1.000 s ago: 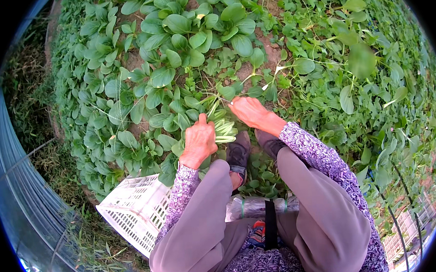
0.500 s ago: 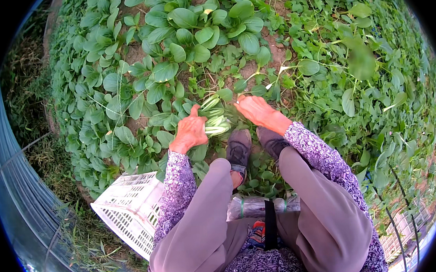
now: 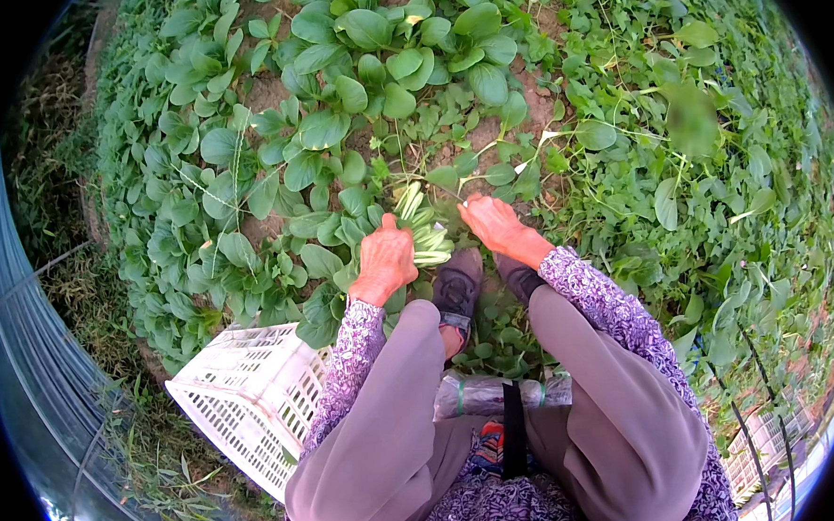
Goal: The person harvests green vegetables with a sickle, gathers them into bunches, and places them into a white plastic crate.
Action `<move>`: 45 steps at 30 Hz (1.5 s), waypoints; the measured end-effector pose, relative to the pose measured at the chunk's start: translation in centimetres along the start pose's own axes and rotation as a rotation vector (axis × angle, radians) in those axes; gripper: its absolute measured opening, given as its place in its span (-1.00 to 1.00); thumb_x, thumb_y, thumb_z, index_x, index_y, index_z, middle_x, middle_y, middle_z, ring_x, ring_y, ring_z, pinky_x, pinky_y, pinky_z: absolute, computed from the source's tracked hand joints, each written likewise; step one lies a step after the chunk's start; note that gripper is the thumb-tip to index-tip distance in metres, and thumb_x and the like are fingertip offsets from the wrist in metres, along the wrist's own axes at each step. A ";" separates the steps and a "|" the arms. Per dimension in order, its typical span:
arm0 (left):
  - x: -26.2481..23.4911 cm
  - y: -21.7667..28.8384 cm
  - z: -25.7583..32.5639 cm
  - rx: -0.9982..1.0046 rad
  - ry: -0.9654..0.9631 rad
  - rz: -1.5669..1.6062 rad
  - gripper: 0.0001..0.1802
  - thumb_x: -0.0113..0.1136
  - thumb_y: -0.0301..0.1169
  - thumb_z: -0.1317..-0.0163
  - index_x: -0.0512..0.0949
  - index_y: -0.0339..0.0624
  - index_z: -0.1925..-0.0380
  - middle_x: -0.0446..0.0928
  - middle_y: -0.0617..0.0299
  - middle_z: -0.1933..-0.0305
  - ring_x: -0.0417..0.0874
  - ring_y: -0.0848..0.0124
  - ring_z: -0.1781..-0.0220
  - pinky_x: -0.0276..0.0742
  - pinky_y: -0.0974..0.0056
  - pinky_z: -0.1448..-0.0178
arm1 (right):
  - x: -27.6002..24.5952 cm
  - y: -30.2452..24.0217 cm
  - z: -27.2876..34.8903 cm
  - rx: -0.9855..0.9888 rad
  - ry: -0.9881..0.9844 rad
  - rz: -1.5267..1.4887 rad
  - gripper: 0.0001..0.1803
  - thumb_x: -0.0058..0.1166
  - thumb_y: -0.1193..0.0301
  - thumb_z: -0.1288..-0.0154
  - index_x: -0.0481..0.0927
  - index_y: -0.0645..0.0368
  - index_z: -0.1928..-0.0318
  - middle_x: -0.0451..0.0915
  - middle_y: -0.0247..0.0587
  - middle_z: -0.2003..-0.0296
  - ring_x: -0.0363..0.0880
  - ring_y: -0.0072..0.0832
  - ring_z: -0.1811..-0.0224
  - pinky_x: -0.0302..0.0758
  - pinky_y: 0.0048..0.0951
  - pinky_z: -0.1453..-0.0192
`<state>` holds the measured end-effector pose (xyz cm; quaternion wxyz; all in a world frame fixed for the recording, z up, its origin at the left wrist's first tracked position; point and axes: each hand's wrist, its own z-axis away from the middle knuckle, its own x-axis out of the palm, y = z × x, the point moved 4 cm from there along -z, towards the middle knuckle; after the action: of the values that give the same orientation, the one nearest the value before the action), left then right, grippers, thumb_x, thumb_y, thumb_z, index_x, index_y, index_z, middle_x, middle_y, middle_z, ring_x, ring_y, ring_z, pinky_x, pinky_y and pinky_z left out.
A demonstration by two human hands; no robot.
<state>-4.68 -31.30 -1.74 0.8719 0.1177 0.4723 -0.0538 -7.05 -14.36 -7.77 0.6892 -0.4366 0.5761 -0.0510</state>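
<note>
My left hand (image 3: 386,260) is wrapped round a bunch of leafy greens (image 3: 426,234). Its pale green stems point toward my right hand, while the leaves spread out on the other side, among the growing plants. My right hand (image 3: 498,226) is closed just right of the stem ends, a small gap away from them. Something thin and dark shows by its fingertips, too small to name. Broad-leaved green plants (image 3: 367,32) grow in the soil ahead of both hands.
A white slatted plastic crate (image 3: 254,382) lies tilted by my left knee. My shoes (image 3: 458,287) stand close behind the bunch. A clear plastic-wrapped roll (image 3: 495,393) sits between my legs. Low weeds spread on the right; blue sheeting (image 3: 50,374) curves along the left.
My left hand and the bunch have shifted a little to the right and nearer to me. My right hand has come slightly closer to me and remains closed.
</note>
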 end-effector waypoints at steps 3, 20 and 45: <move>-0.2 0.0 0.8 0.019 0.156 0.021 -0.80 0.17 -0.57 0.38 0.47 -0.35 0.60 0.43 -0.15 0.32 0.56 0.07 0.42 0.51 0.15 0.40 | -0.2 0.6 -0.7 0.169 -0.192 -0.106 -0.74 -0.15 0.33 -0.31 0.40 0.28 0.43 0.46 0.02 0.59 0.48 0.02 0.53 0.43 -0.11 0.49; -3.4 0.0 1.0 0.133 -0.004 0.082 -0.74 0.10 -0.59 0.35 0.52 -0.32 0.49 0.43 -0.12 0.09 0.57 0.05 0.33 0.47 0.10 0.32 | -6.9 2.6 2.6 -0.351 0.089 0.528 -0.75 0.04 0.41 -0.19 0.43 0.27 0.16 0.28 -0.26 0.48 0.34 -0.43 0.44 0.29 -0.44 0.41; -5.6 -2.8 4.8 0.116 0.005 0.412 -0.51 0.29 -0.41 0.38 0.56 -0.16 0.26 0.44 -0.02 -0.02 0.55 0.03 0.17 0.47 0.12 0.12 | -7.5 0.3 -1.5 0.372 -0.029 -0.408 -0.67 0.17 0.27 -0.04 0.44 0.29 0.38 0.40 -0.18 0.66 0.39 -0.49 0.67 0.32 -0.38 0.58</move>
<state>-4.44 -35.34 5.04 0.8551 0.2618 0.4364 0.0988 -10.90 -10.68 -2.29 0.7411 -0.4100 0.4472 -0.2874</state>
